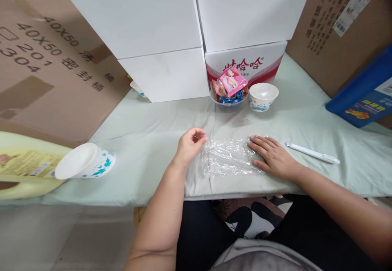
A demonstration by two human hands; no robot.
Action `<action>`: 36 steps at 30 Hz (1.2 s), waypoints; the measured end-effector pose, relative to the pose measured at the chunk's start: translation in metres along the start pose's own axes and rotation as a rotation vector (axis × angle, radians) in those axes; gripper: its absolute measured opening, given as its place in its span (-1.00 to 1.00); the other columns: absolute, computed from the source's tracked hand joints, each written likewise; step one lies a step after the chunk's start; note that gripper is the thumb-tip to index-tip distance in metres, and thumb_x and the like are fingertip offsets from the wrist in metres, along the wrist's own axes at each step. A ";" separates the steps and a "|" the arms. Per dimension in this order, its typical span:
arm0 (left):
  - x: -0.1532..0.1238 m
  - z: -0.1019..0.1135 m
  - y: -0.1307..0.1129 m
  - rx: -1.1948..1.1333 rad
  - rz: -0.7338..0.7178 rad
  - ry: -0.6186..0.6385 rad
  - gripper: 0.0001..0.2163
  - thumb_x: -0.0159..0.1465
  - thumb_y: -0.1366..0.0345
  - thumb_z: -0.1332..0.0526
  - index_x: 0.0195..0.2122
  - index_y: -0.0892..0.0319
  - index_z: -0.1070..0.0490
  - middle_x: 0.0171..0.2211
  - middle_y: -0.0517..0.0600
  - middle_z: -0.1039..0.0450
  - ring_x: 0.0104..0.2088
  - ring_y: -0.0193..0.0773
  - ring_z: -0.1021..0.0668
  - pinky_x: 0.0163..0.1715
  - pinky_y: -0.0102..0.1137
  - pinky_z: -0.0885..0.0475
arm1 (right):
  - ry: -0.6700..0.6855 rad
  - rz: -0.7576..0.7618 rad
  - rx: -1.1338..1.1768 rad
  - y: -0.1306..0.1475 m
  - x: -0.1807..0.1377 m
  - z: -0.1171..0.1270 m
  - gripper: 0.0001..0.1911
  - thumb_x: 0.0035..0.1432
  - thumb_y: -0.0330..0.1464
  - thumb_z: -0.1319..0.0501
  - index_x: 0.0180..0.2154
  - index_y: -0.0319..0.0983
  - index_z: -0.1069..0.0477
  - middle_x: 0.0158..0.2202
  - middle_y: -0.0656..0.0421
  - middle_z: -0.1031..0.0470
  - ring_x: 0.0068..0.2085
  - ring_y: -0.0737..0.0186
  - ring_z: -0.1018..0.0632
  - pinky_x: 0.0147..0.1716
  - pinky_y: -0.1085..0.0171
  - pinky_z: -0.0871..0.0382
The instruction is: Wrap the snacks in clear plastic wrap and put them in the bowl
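Note:
A crinkled sheet of clear plastic film [228,156] lies flat on the cloth in front of me; I cannot tell whether it is a bag. At its upper left corner my left hand [190,145] is closed, thumb and forefinger pinched at the edge of the film. My right hand [272,156] rests palm down on the film's right end, fingers stretched out. Just right of that hand lies a slim white tool [314,153] with a small dark tip, perhaps a utility knife.
Behind the film stand a clear bowl [228,104] of wrapped snacks and a paper cup [263,97]. White boxes [162,75] rise at the back. Another paper cup [99,163] leans on its side by a yellow jug [33,169]. Cardboard boxes [55,71] and a blue package [364,95] flank the table.

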State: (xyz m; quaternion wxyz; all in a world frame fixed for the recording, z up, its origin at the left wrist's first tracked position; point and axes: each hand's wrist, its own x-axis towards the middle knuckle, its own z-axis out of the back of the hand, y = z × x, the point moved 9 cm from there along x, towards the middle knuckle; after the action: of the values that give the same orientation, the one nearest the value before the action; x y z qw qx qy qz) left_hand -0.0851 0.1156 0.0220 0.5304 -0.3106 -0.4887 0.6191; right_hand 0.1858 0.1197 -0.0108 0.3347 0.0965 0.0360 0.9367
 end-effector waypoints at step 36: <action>-0.070 -0.079 -0.042 0.611 -0.451 0.747 -0.86 0.08 0.50 -0.14 -0.49 0.11 -0.38 -0.25 -0.01 -0.42 -0.12 -0.12 -0.45 -0.14 -0.28 -0.38 | -0.128 -0.044 0.185 -0.013 -0.084 0.046 -0.73 0.36 -0.27 -0.04 -0.09 -0.13 -0.49 -0.04 0.07 -0.53 -0.02 0.09 -0.52 0.00 0.02 -0.42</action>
State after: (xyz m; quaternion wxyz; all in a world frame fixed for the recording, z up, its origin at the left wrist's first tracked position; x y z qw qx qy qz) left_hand 0.0184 0.0687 0.0255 0.8545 -0.2286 -0.1185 0.4511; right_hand 0.2671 0.0765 0.0193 0.3464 0.1860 0.1028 0.9137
